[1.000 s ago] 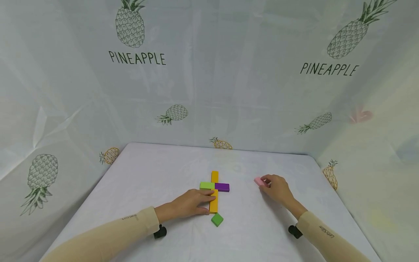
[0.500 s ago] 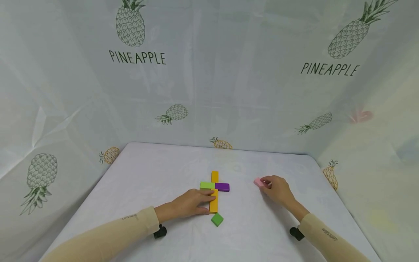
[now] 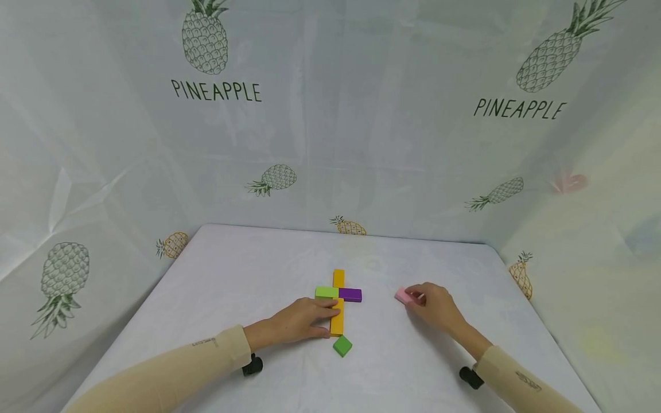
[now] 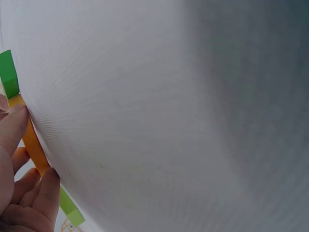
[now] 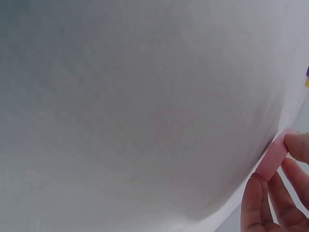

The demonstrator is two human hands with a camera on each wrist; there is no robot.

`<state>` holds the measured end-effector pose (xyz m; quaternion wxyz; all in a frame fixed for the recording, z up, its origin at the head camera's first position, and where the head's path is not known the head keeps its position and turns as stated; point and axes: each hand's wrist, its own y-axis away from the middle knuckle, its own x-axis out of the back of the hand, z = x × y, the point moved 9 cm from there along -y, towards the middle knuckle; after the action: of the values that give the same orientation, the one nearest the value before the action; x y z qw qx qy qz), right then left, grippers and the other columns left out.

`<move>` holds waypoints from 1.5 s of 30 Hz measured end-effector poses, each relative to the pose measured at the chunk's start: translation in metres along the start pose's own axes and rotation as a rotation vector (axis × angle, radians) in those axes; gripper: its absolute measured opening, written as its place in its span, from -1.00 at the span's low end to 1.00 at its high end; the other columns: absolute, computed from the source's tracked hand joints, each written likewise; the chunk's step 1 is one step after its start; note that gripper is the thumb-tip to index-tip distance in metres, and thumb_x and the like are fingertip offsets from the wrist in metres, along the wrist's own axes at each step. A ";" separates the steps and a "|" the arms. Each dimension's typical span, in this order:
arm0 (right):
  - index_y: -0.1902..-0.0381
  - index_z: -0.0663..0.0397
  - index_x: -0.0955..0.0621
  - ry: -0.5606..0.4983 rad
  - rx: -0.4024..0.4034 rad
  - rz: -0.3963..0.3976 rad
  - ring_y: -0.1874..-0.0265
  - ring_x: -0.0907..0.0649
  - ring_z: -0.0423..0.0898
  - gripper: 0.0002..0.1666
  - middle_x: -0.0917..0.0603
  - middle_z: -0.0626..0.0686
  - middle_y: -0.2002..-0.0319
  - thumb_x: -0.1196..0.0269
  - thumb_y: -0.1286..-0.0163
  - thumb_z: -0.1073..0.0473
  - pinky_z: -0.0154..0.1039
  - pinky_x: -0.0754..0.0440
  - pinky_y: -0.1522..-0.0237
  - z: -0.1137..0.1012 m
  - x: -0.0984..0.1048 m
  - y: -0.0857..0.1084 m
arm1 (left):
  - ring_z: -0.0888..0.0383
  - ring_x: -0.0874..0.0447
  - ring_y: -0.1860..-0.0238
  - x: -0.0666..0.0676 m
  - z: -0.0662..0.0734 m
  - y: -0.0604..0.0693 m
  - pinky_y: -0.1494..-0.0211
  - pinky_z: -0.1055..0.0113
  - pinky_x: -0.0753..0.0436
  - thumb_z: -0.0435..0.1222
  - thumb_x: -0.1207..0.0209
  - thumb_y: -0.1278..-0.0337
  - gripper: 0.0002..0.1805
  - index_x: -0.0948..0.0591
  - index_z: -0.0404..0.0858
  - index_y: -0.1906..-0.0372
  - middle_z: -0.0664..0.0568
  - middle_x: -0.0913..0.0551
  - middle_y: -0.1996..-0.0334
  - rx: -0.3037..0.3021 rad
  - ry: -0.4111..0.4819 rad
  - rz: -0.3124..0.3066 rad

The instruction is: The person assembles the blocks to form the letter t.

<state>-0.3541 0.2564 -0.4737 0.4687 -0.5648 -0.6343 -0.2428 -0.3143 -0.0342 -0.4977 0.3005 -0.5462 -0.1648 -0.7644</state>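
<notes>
My left hand (image 3: 302, 321) holds a long yellow block (image 3: 337, 321) on the table, its fingertips near the far end and its thumb by the near end. A light green block (image 3: 327, 292) and a purple block (image 3: 350, 295) lie end to end beyond it, crosswise. Past them another yellow block (image 3: 338, 278) points away. Off the near end, a dark green block (image 3: 343, 346) lies turned cornerwise. Farther right, my right hand (image 3: 436, 307) pinches a pink block (image 3: 403, 295) between thumb and fingers. The right wrist view shows this pink block (image 5: 273, 157) tilted, close to the tabletop.
A white cloth covers the table (image 3: 248, 252), whose far edge meets a hanging sheet (image 3: 361, 126) printed with pineapples. Dark wrist devices sit under both sleeves.
My right hand has shifted slightly left and nearer with the pink block. The left hand and the other blocks stay where they were.
</notes>
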 end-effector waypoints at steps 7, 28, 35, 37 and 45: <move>0.01 0.13 -0.81 -0.004 0.072 0.010 0.33 -0.63 -0.19 -0.69 -0.76 -0.04 0.25 -0.53 -0.28 0.27 -0.28 -0.68 0.25 -0.018 -0.003 0.007 | 0.11 -0.45 -0.53 0.000 -0.001 -0.001 -0.48 0.13 -0.54 -0.06 -0.42 -0.34 -0.32 -0.56 -0.18 -0.47 0.01 -0.48 -0.52 0.002 -0.005 0.000; 0.03 0.02 -0.82 -0.047 0.203 -0.046 0.33 -0.62 -0.26 -0.68 -0.76 -0.16 0.26 -0.54 -0.24 0.32 -0.34 -0.66 0.26 -0.061 -0.014 0.028 | 0.09 -0.47 -0.51 0.000 0.000 0.000 -0.48 0.14 -0.55 -0.05 -0.42 -0.34 -0.33 -0.56 -0.18 -0.47 0.01 -0.48 -0.52 0.004 -0.007 0.003; 0.03 0.02 -0.82 -0.069 0.275 -0.080 0.33 -0.61 -0.28 -0.67 -0.74 -0.19 0.26 -0.53 -0.24 0.34 -0.33 -0.67 0.27 -0.079 -0.016 0.038 | 0.10 -0.46 -0.52 -0.001 -0.001 0.000 -0.49 0.13 -0.54 -0.05 -0.42 -0.34 -0.33 -0.56 -0.17 -0.47 0.02 -0.48 -0.53 0.006 -0.009 0.000; 0.03 0.00 -0.82 -0.070 0.294 -0.093 0.33 -0.60 -0.29 -0.67 -0.74 -0.22 0.25 -0.53 -0.25 0.33 -0.35 -0.67 0.27 -0.084 -0.018 0.041 | 0.09 -0.46 -0.52 -0.001 -0.001 0.000 -0.49 0.13 -0.54 -0.06 -0.42 -0.34 -0.33 -0.56 -0.17 -0.47 0.01 -0.48 -0.52 0.005 -0.003 0.000; 0.02 -0.05 -0.82 -0.104 0.350 -0.131 0.29 -0.60 -0.31 -0.65 -0.72 -0.26 0.24 -0.53 -0.25 0.35 -0.35 -0.68 0.23 -0.095 -0.025 0.054 | 0.08 -0.47 -0.52 0.000 0.000 0.001 -0.47 0.13 -0.55 -0.04 -0.42 -0.35 -0.33 -0.56 -0.16 -0.47 0.01 -0.49 -0.52 0.002 0.009 -0.002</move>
<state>-0.2751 0.1776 -0.4656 0.5096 -0.4440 -0.7256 -0.1293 -0.3139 -0.0350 -0.4982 0.3009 -0.5423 -0.1649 -0.7669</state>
